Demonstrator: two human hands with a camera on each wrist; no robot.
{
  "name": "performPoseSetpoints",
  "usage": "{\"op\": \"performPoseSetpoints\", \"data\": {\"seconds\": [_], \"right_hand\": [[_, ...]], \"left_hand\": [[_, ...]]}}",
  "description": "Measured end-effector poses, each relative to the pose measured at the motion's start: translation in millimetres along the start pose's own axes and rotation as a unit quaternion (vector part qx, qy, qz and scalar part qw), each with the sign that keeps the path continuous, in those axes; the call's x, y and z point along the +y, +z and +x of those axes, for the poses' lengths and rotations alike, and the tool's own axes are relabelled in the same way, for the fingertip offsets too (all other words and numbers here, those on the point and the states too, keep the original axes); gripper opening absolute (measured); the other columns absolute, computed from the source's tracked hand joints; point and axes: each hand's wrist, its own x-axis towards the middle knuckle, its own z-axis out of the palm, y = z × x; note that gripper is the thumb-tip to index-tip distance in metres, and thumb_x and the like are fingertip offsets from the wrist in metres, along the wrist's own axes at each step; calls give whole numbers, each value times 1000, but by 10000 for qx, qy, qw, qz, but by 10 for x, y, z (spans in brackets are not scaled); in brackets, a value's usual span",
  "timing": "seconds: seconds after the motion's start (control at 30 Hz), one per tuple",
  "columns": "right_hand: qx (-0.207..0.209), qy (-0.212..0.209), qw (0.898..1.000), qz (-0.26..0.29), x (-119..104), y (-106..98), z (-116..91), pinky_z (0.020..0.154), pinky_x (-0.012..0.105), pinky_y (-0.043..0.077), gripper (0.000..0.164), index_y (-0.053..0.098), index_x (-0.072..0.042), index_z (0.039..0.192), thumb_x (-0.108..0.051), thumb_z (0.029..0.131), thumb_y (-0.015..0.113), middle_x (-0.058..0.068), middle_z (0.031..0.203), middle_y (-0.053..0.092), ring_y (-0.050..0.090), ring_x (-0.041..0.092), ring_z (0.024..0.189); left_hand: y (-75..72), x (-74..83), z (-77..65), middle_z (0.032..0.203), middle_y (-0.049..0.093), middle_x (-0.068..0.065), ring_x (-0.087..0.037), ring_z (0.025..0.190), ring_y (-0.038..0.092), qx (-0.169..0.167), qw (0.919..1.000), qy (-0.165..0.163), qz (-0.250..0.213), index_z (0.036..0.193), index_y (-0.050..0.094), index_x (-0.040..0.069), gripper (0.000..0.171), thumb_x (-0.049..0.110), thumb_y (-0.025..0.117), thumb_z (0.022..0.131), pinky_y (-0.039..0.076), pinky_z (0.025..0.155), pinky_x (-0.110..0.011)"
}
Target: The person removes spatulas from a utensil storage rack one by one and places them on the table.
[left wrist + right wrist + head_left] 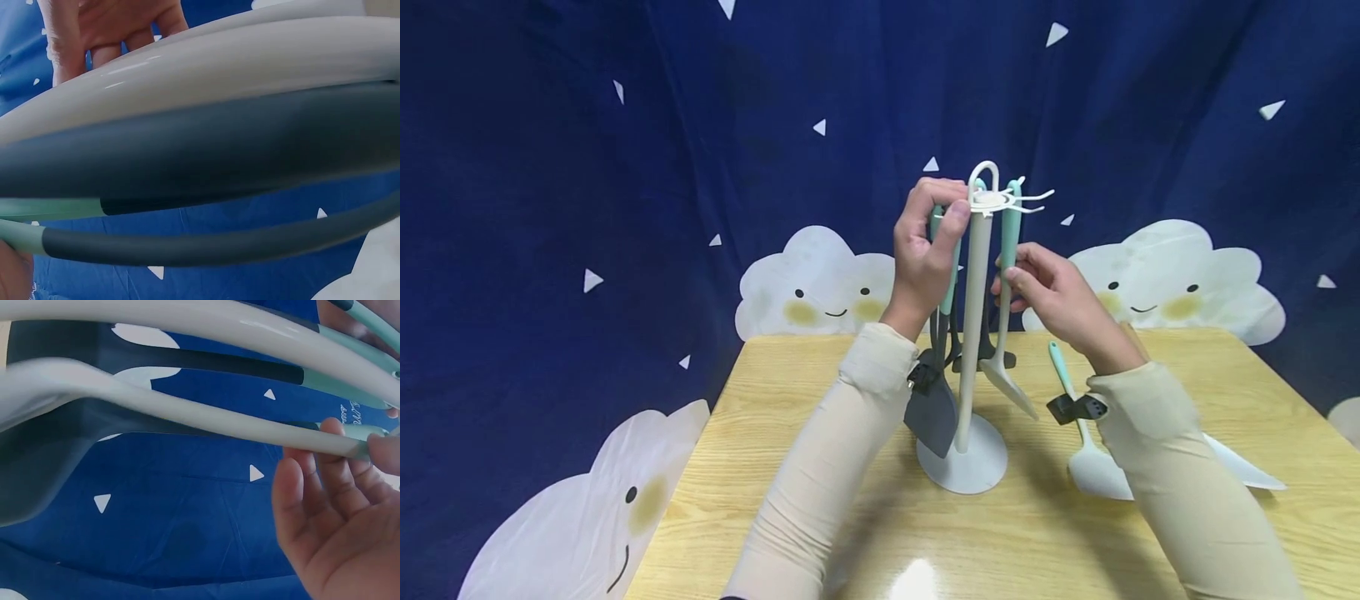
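A white utensil rack [976,333] stands on the table, with a ring of hooks and a loop at its top. My left hand [928,242] grips the rack's top from the left, its thumb by the hook ring. Below that hand hang dark grey utensils with mint handles, among them a dark grey turner [934,417]. On the right side, my right hand [1052,287] pinches a white turner [1006,385] low on its mint handle. This handle's upper end is at a hook. In the right wrist view, thumb and fingertips meet around the turner's shaft [250,428].
Right of the rack, another white utensil [1093,467] with a mint handle lies on the wooden table [790,400], partly behind my right forearm. A second white piece [1247,467] pokes out beyond that sleeve. A dark blue curtain [820,67] with clouds hangs behind.
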Motion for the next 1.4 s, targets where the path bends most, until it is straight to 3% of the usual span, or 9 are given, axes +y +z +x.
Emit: {"op": "performPoseSetpoints", "data": {"seconds": [0.23, 0.63, 0.87, 1.4], "right_hand": [[22, 158, 9993, -346, -27, -18, -11, 72, 23, 57, 37, 57, -2, 131, -26, 106, 44, -7, 94, 66, 67, 6, 86], [216, 143, 9982, -540, -46, -13, -37, 72, 22, 57, 35, 61, -3, 126, -25, 106, 44, -4, 94, 66, 68, 5, 84], [405, 45, 9977, -543, -61, -30, -26, 69, 21, 58, 34, 61, -2, 126, -23, 105, 45, -16, 88, 65, 68, 5, 80], [541, 138, 9959, -708, -81, -60, -31, 69, 23, 59, 34, 62, -4, 127, -25, 105, 45, -19, 86, 65, 69, 4, 80]], "left_hand": [[-1, -29, 2, 97, 63, -25, -34, 102, 57, 25, 10000, -5, 80, 88, 60, -8, 25, 15, 51, 92, 43, 100, -31], [1, 2, -26, 100, 64, -21, -31, 106, 59, -15, 9988, -84, 488, 92, 61, -5, 30, 22, 49, 93, 45, 103, -30], [3, -1, -13, 101, 64, -22, -32, 108, 58, -52, 9986, -13, 520, 94, 62, -5, 28, 20, 49, 94, 44, 106, -29], [-4, -8, -45, 102, 64, -21, -33, 109, 59, -8, 9981, -58, 607, 94, 62, -5, 27, 20, 50, 93, 44, 107, -28]]}}
